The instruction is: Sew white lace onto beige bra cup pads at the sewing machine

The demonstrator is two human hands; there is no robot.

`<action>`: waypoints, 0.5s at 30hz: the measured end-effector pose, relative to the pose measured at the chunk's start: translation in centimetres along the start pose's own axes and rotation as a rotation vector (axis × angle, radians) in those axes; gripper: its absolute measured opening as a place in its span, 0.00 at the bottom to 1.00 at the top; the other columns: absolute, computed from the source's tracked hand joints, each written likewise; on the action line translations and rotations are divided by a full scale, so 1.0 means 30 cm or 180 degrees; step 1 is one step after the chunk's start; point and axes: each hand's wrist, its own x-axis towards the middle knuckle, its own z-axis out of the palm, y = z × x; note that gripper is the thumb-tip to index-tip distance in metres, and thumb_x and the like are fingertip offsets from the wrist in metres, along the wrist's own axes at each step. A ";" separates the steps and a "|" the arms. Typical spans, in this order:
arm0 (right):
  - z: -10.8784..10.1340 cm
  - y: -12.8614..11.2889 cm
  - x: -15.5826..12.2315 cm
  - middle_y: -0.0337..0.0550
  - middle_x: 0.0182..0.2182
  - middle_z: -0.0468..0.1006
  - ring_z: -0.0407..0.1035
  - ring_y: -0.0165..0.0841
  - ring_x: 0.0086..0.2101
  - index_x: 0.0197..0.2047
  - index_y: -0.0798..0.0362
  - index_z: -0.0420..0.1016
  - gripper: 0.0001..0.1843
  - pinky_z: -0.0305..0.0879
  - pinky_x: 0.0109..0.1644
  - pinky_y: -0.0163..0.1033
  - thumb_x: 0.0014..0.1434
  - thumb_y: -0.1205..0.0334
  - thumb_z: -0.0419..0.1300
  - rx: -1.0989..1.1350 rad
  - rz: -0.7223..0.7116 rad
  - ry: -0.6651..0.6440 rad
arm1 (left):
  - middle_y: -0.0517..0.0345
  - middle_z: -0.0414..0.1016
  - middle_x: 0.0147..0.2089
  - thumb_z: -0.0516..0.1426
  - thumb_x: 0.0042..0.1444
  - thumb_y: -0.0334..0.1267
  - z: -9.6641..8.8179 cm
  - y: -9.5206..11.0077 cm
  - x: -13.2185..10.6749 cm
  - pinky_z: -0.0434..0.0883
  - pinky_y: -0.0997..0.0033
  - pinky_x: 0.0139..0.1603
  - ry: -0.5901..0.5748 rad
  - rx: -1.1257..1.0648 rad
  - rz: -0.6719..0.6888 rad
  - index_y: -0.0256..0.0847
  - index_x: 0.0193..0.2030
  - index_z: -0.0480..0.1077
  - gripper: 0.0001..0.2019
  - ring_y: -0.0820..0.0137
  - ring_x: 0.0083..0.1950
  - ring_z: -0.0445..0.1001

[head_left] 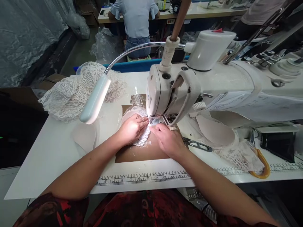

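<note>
Cloth, enamel and metal: surfaces at the sewing station.
Lace piece (143, 138): open-weave cloth, matt white, rough; lace heap (68, 94) the same. Sewing machine (236, 85): glossy cream enamel. Lamp neck (132, 50): ribbed bright metal. Lamp head (94, 100): matt plastic. Bench (54, 151): smooth white, slight sheen. Brown inset (142, 154): glossy. Moulded cups (216, 131): matt, smooth.

A heap of white lace (71, 94) is piled at the far left of the table (47, 151), with a gooseneck lamp (94, 99) hung over its near edge. Black scissors (197, 145) are laid flat right of centre, just beside pale foam cups (216, 130). An orange handle (262, 167) is seen further right, near the ruler (142, 179) printed along the front edge. A person (136, 19) in a light blue top is seated behind, back turned, and plastic sheeting (23, 37) is hung at far left
</note>
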 end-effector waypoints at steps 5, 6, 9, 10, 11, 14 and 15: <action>-0.001 0.001 -0.005 0.42 0.34 0.72 0.58 0.31 0.28 0.51 0.49 0.75 0.22 0.50 0.30 0.36 0.58 0.72 0.50 0.0080 -0.0012 0.0140 | 0.44 0.76 0.50 0.52 0.61 0.34 -0.002 0.002 -0.001 0.71 0.61 0.43 -0.0095 0.0025 -0.0229 0.32 0.51 0.74 0.15 0.62 0.42 0.71; 0.001 0.000 -0.006 0.42 0.34 0.72 0.59 0.31 0.28 0.52 0.49 0.75 0.22 0.50 0.30 0.36 0.58 0.72 0.50 0.0074 -0.0018 0.0169 | 0.44 0.76 0.51 0.51 0.61 0.34 -0.005 0.002 -0.001 0.71 0.60 0.44 -0.0119 0.0015 -0.0266 0.32 0.51 0.73 0.16 0.62 0.42 0.71; 0.012 0.001 -0.009 0.42 0.34 0.73 0.61 0.32 0.29 0.53 0.49 0.74 0.23 0.52 0.31 0.36 0.58 0.72 0.49 0.0062 -0.0008 0.0236 | 0.44 0.75 0.52 0.50 0.61 0.34 -0.015 0.003 -0.003 0.69 0.58 0.48 -0.0200 0.0011 -0.0321 0.33 0.53 0.72 0.17 0.61 0.45 0.70; 0.016 0.002 -0.009 0.42 0.35 0.73 0.62 0.32 0.30 0.53 0.49 0.74 0.23 0.53 0.32 0.37 0.57 0.73 0.49 0.0069 0.0006 0.0248 | 0.45 0.74 0.53 0.49 0.61 0.34 -0.018 0.003 -0.005 0.68 0.57 0.50 -0.0237 0.0036 -0.0320 0.33 0.53 0.72 0.18 0.60 0.48 0.69; 0.021 0.004 -0.010 0.42 0.35 0.74 0.63 0.32 0.31 0.53 0.49 0.75 0.23 0.54 0.32 0.37 0.57 0.73 0.49 0.0080 0.0019 0.0260 | 0.45 0.73 0.54 0.49 0.61 0.35 -0.019 0.004 -0.007 0.67 0.56 0.52 -0.0281 0.0081 -0.0326 0.33 0.54 0.71 0.18 0.59 0.50 0.69; 0.034 0.012 -0.011 0.43 0.37 0.75 0.66 0.34 0.34 0.52 0.50 0.75 0.22 0.57 0.36 0.37 0.59 0.71 0.48 0.0166 -0.0025 0.0306 | 0.48 0.70 0.58 0.49 0.59 0.35 -0.016 0.017 -0.016 0.64 0.53 0.55 -0.0386 0.0327 -0.0507 0.37 0.56 0.69 0.19 0.55 0.57 0.65; 0.038 0.015 -0.011 0.43 0.38 0.75 0.67 0.34 0.35 0.52 0.50 0.75 0.22 0.59 0.37 0.37 0.60 0.70 0.48 0.0205 -0.0057 0.0329 | 0.49 0.69 0.59 0.50 0.59 0.35 -0.016 0.025 -0.017 0.63 0.52 0.55 -0.0422 0.0418 -0.0636 0.38 0.57 0.69 0.20 0.54 0.58 0.63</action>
